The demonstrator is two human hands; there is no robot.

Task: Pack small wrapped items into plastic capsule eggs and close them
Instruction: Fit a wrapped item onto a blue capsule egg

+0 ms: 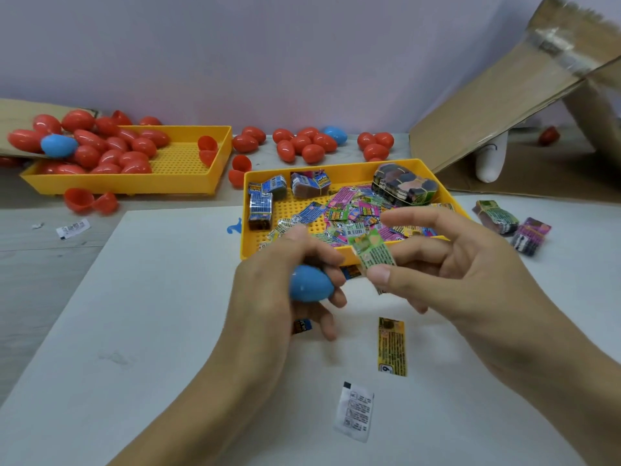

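Note:
My left hand (282, 280) grips a blue capsule egg (311, 283) just in front of the near yellow tray (339, 169). Right beside it, my right hand (447, 264) pinches a small green wrapped item (373, 252) between thumb and fingers. The near tray holds several colourful wrapped items (349, 215) and bundled packs. A yellow wrapped item (391, 346) and a white sachet (354, 411) lie on the white sheet below my hands. A small dark item (302, 326) peeks out under my left fingers.
A second yellow tray (188, 183) at the back left holds several red eggs (111, 148) and one blue egg (58, 145). More red eggs (302, 144) lie along the wall. A cardboard box (524, 105) leans at the right, with bundled packs (510, 223) beside the near tray.

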